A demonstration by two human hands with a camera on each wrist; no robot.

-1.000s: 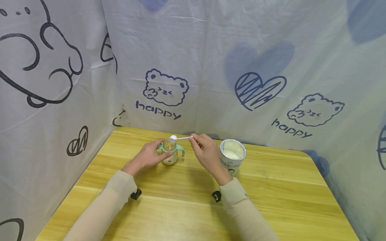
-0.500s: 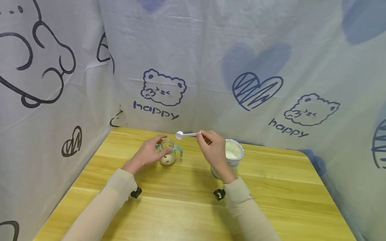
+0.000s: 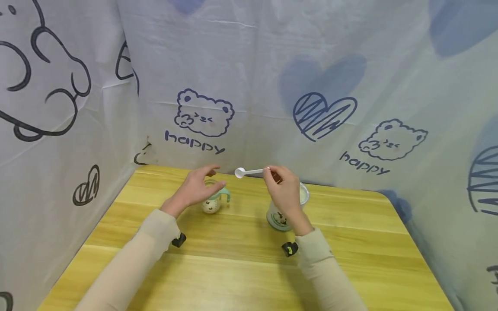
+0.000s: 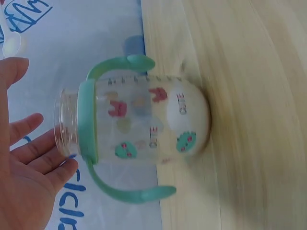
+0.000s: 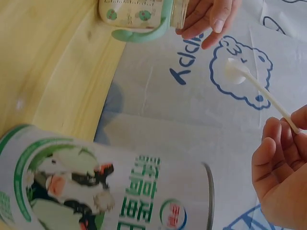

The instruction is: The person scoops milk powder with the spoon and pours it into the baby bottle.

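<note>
– Beige sleeves (image 3: 132,264) reach forward over the tabletop (image 3: 233,268), both forearms angled inward. Hands?

– Left hand (image 3: 192,188) up by the neck of the bottle (image 4: 144,120), palm facing inward. Grip apart: thumb and fingers spread. Contact with the neck: can't tell.

– Other side?

– Right hand (image 3: 285,185) raised in front of the can (image 5: 108,184). Grip together, thumb and fingertips pinching the handle end of the scoop (image 3: 240,172). Scoop sits in mid-air, bowl toward the other hand.

– Counts?

– Two hands. One bottle, one can, one scoop. Two handles on the bottle.

– Where's the bottle, and looks?

– Upright on the tabletop, toward the far edge, left of the can, well apart. Clear wall, mint collar and handles. Red and green cartoon prints, "CUTE" lettering. Milky contents in the lower part.

– Scoop and can?

– Scoop: white, slim handle, small round bowl. Can: white, green lettering, cow picture, pale inside partly hidden.
</note>
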